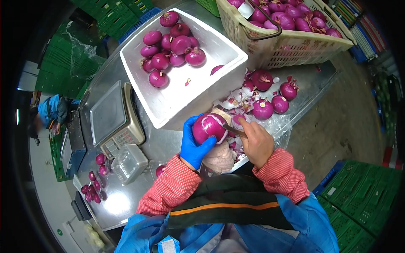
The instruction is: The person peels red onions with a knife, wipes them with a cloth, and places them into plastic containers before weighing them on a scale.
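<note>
My left hand [192, 147], in a blue glove, is wrapped round a red onion [206, 128] with a pale strip showing across its skin. My bare right hand [258, 143] grips a small knife [234, 130], its blade against the onion's right side. Beyond the hands lie loose onion skins [241, 99] and several red onions [263, 109]. Beneath the onion is a crumpled, pale cloth-like thing [219, 158], partly hidden. A white foam box [198, 98] with several onions inside stands just past my left hand.
A plastic crate [291, 55] full of onions stands at the back right. To the left are a weighing scale [134, 130], a clear plastic tray [129, 163] and several small onions [92, 188]. Green crates [363, 194] are stacked at right. Another person [52, 110] is at far left.
</note>
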### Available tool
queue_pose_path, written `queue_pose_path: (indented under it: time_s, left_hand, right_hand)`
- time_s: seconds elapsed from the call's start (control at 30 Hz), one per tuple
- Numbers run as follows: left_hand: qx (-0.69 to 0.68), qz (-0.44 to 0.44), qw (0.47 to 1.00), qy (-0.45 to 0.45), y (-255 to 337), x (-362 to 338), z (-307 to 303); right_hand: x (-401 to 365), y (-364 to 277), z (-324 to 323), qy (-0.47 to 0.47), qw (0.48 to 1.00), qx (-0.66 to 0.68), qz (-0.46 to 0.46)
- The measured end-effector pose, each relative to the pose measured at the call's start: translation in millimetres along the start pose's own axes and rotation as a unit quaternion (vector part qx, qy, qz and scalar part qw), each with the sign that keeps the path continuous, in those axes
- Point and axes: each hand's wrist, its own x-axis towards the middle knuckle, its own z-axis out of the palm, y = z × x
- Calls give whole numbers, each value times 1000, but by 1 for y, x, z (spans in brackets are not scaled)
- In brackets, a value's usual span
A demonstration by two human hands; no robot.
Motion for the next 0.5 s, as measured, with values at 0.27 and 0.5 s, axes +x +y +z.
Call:
queue_pose_path:
  time_s: [0.27,0.5]
  left_hand:
    - [-49,25,995,-78,-6,-8,8]
    - [-129,-97,982,-98,3,3,0]
  right_hand:
    - [-3,22,31,-233,849,378,286]
    - [12,-10,-7,-53,955,286,60]
